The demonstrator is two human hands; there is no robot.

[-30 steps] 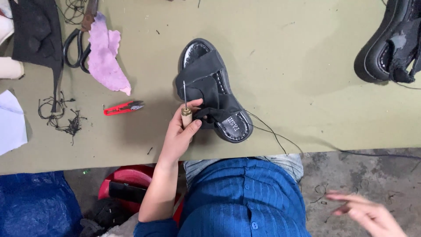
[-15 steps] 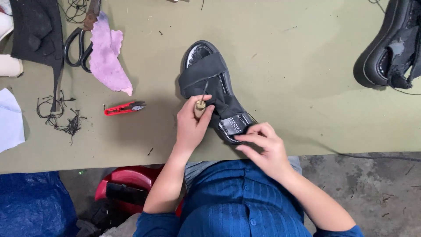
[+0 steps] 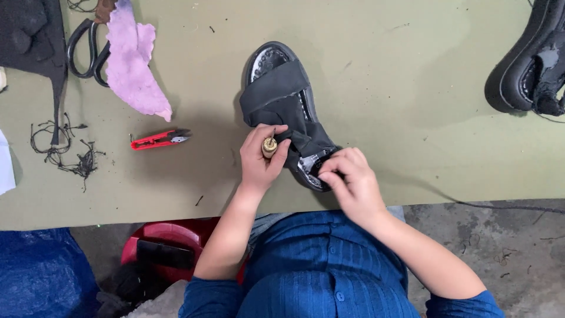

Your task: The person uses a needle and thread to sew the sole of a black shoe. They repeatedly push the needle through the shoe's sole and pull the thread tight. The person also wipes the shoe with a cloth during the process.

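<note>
we find the left hand (image 3: 261, 160) closed around a wooden-handled awl (image 3: 269, 146) at the strap of the black sandal (image 3: 288, 112) on the green table (image 3: 400, 88), the right hand (image 3: 350, 182) pinching its heel end, so we judge stitching underway, needing a steady push next.

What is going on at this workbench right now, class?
A person in a blue top works on a black sandal lying on a green table. The left hand grips an awl with a wooden handle against the sandal's strap, while the right hand pinches the heel end. Off to the left lie red thread snips, black scissors, a pink scrap and thread offcuts. Another black sandal sits at the far right.
</note>
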